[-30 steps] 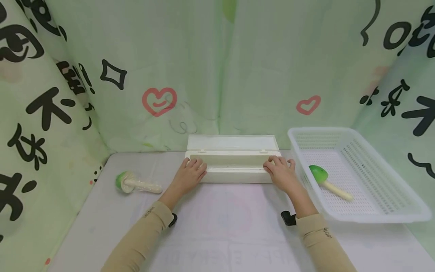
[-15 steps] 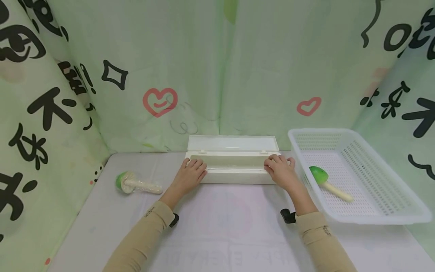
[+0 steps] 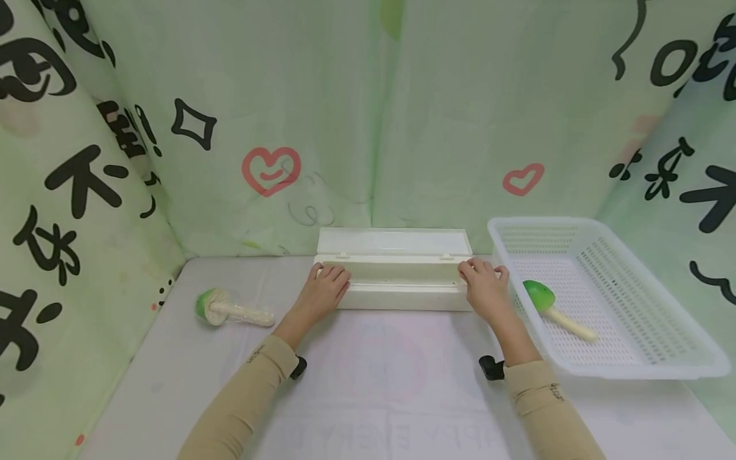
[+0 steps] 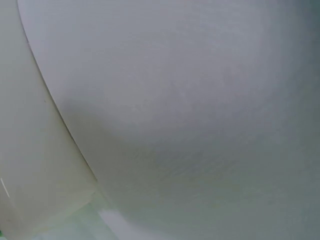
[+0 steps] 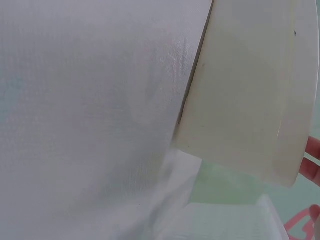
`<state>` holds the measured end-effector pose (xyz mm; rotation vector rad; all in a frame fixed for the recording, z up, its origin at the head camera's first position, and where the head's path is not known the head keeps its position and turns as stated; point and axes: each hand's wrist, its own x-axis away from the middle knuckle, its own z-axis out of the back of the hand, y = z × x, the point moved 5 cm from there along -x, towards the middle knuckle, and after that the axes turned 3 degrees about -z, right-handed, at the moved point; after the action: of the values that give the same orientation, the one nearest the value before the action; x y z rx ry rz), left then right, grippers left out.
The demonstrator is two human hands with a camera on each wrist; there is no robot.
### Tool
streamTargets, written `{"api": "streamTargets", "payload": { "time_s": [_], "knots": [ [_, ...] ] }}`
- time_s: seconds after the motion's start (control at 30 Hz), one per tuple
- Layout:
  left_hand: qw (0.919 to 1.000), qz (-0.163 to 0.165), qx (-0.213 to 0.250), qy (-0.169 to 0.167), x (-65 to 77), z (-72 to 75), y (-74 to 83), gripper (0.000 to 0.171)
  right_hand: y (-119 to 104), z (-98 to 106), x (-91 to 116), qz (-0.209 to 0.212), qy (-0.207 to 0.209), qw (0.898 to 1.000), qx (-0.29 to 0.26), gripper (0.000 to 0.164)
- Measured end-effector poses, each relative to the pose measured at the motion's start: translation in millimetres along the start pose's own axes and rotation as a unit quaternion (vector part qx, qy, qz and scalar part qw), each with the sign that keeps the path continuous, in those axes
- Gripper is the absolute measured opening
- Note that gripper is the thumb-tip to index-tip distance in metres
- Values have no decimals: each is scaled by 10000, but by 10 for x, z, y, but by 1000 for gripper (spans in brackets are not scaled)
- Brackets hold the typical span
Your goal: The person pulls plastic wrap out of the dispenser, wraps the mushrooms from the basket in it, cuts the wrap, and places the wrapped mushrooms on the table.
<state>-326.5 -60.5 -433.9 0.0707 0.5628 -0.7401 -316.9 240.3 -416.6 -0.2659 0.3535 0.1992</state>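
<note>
A long white box point(image 3: 402, 298) with a hinged lid point(image 3: 394, 241) lies near the back of the table, its lid standing up behind it. Nothing shows inside its visible middle part. My left hand point(image 3: 322, 291) grips the box's left end, fingers bent over the rim. At the right end my right hand point(image 3: 485, 287) holds the rim with bent fingers. In the right wrist view, fingertips point(image 5: 311, 170) sit at the edge of the box's front corner point(image 5: 240, 100). The left wrist view shows part of the box's front point(image 4: 40, 130), with the left hand out of sight.
A white perforated basket point(image 3: 661, 367) stands at the right, close to the right hand. Inside lies a mushroom-shaped item point(image 3: 540, 295) with green cap and cream handle. A similar plastic-wrapped item point(image 3: 236, 312) lies left on the white-covered table point(image 3: 368, 396). Green printed curtains point(image 3: 368, 128) surround the table.
My right hand has shifted slightly right, outward along the box's right end, uncovering more of its front. The left hand and the box have stayed in place.
</note>
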Motion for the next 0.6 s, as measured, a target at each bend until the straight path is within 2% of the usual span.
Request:
{"api": "streamTargets", "payload": {
  "time_s": [0.3, 0.43, 0.6],
  "knots": [
    [9986, 131, 214, -458, -30, -7, 23, 18, 9, 13, -5, -38, 263, 9996, -54, 7],
    [9954, 287, 301, -861, -109, -26, 43, 23, 2, 29, -8, -7, 342, 9994, -98, 6],
    [9863, 309, 460, -1554, -231, -100, 126, 33, 2, 27, -8, -13, 377, 9992, -144, 7]
  ]
}}
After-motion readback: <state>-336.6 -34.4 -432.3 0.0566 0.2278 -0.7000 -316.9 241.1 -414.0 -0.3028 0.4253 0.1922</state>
